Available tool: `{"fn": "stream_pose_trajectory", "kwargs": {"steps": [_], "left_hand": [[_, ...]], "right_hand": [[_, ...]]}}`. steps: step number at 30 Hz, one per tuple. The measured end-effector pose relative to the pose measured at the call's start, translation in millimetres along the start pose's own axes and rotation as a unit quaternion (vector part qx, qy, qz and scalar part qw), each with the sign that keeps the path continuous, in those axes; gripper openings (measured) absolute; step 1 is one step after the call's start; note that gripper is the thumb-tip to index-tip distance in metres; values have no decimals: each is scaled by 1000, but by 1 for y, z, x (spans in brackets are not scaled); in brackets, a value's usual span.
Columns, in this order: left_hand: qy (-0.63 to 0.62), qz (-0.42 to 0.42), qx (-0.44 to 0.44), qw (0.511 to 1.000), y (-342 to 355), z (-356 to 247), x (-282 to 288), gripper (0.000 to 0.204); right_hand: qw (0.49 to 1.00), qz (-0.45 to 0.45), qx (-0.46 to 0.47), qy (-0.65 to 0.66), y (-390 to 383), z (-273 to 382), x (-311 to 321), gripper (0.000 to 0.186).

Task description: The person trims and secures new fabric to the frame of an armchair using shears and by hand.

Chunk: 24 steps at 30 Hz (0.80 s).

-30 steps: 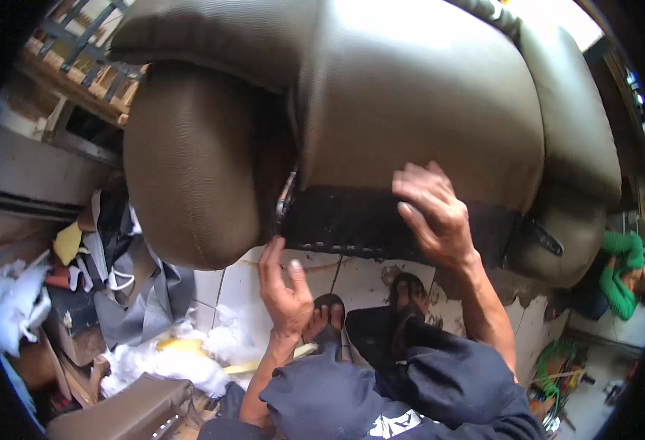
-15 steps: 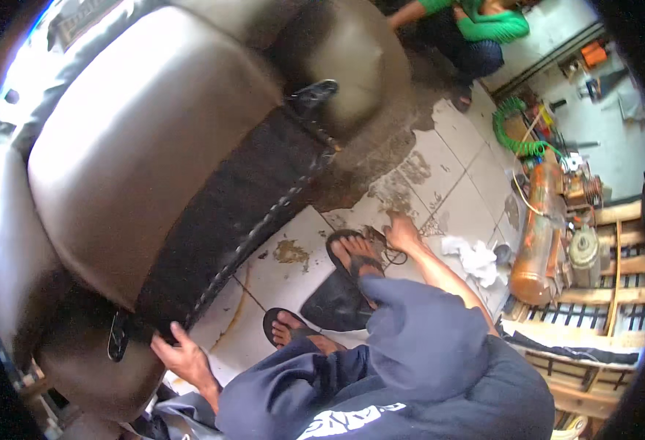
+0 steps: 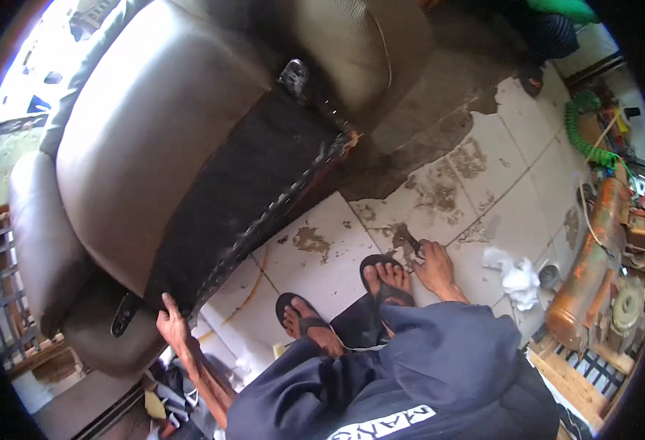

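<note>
Cam's swung since 0.5s ago; co-worker (image 3: pixel 553 37) now mostly cut off top R. Brown seat (image 3: pixel 139 147) upper L, black strip (image 3: pixel 227 194) along bottom; white tile floor (image 3: pixel 520 143), worn patches; dark clothes (image 3: pixel 447 348) w/ white lettering; rusty tank (image 3: pixel 590 271) far R. L hand (image 3: pixel 178 331) at strip's corner, R hand (image 3: pixel 436 270) near floor; can't tell either grip.

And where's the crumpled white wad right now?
In the head view, the crumpled white wad lies on the tiled floor, right of centre, between the right hand and the rusty tank.
</note>
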<state>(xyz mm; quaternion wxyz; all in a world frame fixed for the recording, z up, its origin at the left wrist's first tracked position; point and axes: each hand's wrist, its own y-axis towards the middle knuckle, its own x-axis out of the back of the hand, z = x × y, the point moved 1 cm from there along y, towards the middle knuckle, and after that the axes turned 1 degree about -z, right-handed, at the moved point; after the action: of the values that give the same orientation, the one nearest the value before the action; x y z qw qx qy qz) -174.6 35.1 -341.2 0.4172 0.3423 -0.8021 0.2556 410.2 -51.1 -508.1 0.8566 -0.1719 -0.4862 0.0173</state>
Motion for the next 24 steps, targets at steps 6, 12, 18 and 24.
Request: {"fn": "stream_pose_trajectory", "kwargs": {"steps": [6, 12, 18, 24], "left_hand": [[-61, -40, 8, 997, -20, -10, 2, 57], [-34, -48, -7, 998, -27, -17, 2, 65], [-86, -5, -8, 996, -21, -13, -8, 67], [-78, 95, -7, 992, -26, -6, 10, 51]], "right_hand": [[993, 71, -22, -87, -21, 4, 23, 89], [996, 87, -19, 9, -9, 6, 27, 73], [955, 116, 198, 188, 45, 115, 79, 62], [869, 161, 457, 99, 61, 258, 87, 56]]}}
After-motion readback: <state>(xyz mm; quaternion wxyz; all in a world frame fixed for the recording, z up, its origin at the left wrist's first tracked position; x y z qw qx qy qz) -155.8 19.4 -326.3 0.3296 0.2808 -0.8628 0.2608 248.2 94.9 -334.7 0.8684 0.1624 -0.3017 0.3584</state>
